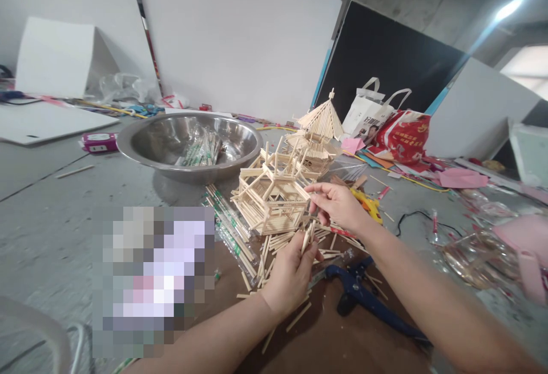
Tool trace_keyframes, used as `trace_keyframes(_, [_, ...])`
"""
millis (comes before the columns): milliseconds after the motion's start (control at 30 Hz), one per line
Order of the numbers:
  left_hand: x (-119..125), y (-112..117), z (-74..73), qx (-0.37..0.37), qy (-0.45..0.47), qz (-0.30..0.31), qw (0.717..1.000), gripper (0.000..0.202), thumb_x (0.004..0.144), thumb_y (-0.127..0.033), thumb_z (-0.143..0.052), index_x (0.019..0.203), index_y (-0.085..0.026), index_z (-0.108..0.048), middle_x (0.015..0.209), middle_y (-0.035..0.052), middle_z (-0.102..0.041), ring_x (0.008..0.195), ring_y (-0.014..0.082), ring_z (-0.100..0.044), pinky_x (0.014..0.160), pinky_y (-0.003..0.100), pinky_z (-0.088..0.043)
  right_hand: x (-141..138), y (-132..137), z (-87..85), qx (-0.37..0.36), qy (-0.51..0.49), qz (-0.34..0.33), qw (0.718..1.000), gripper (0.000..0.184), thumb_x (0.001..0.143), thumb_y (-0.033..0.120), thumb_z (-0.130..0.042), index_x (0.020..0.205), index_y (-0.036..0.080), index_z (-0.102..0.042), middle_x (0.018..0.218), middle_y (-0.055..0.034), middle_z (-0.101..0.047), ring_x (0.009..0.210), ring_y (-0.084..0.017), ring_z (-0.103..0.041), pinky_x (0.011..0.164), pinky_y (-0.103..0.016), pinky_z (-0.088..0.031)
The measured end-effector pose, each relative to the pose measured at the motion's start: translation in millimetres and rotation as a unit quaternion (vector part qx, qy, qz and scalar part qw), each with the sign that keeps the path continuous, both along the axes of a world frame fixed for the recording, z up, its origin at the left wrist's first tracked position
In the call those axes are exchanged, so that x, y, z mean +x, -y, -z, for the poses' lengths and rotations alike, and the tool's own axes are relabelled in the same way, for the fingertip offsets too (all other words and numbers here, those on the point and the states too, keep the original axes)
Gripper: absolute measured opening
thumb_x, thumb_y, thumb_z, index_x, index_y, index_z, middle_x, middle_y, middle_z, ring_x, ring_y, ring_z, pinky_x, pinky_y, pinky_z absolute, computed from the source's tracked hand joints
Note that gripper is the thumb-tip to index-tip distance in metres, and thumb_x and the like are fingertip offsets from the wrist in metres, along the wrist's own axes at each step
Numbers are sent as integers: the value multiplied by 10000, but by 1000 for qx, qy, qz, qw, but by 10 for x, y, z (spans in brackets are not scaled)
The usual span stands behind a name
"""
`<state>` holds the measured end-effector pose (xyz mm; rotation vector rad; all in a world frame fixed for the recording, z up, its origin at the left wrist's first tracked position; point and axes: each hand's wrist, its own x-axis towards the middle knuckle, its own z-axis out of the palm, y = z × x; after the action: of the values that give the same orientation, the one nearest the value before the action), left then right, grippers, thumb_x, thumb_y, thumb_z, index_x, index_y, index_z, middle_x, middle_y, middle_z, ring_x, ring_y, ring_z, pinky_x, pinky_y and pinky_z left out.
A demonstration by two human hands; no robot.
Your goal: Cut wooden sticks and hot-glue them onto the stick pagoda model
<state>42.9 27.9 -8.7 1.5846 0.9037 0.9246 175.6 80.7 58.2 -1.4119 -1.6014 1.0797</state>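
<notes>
A hexagonal frame built of pale wooden sticks [274,194] stands in front of me, with upright sticks rising from its top. My left hand [291,274] is closed around a few short wooden sticks [307,237], just below the frame's near side. At the frame's right corner is my right hand [338,205], its fingertips drawn together by the edge; what they pinch is too small to make out. Loose cut sticks [280,242] lie beneath the frame and around my left hand. Behind it rises a tiered stick tower [321,120] with a pointed roof.
Blue-handled cutters [363,291] lie under my right forearm on the brown board [338,342]. A steel basin [141,160] holds bagged chopsticks. Wrapped chopsticks [231,231] lie left of the frame; a yellow tool [367,205] is to the right. Bags [402,137] stand behind.
</notes>
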Motion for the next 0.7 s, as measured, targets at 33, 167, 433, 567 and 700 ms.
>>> trace_keyframes(33, [0, -1, 5, 2, 1, -2, 1000, 252, 809, -349, -321, 716, -171, -473, 535, -38, -423, 444, 62, -392, 465, 182, -327, -3, 1, -4, -1, 0, 1, 1000, 213, 736, 219, -425, 927, 142, -480, 570, 45, -529, 306, -31, -430, 308, -154, -340])
trace_keyframes(167, [-1, -4, 24, 5, 12, -3, 1000, 233, 804, -337, -336, 742, -170, -484, 571, -27, -461, 452, 61, -403, 463, 182, -331, -16, 6, -17, -5, 2, 9, 1000, 209, 734, 205, -423, 925, 143, -480, 563, 48, -528, 295, -30, -426, 300, -152, -333])
trace_keyframes(433, [2, -7, 34, -1, 10, 4, 1000, 257, 806, -368, -322, 738, -174, -477, 621, -21, -498, 445, 55, -400, 469, 187, -329, -9, -5, -2, -12, -4, 7, 1000, 204, 729, 201, -428, 919, 148, -479, 565, 51, -531, 286, -35, -434, 286, -153, -331])
trace_keyframes(567, [-3, -4, 24, 0, 3, 4, 1000, 276, 804, -378, -321, 724, -171, -484, 565, -31, -457, 449, 64, -404, 472, 188, -333, 1, -16, 7, -11, -1, 5, 1000, 212, 730, 200, -428, 929, 144, -475, 564, 49, -534, 281, -33, -434, 282, -149, -330])
trace_keyframes(700, [-9, -4, 17, 2, 15, 3, 1000, 266, 802, -369, -325, 755, -165, -490, 631, -9, -510, 448, 62, -403, 467, 191, -337, -4, -14, -2, -10, -3, 5, 1000, 205, 728, 200, -432, 921, 145, -475, 554, 51, -532, 279, -32, -431, 279, -146, -329])
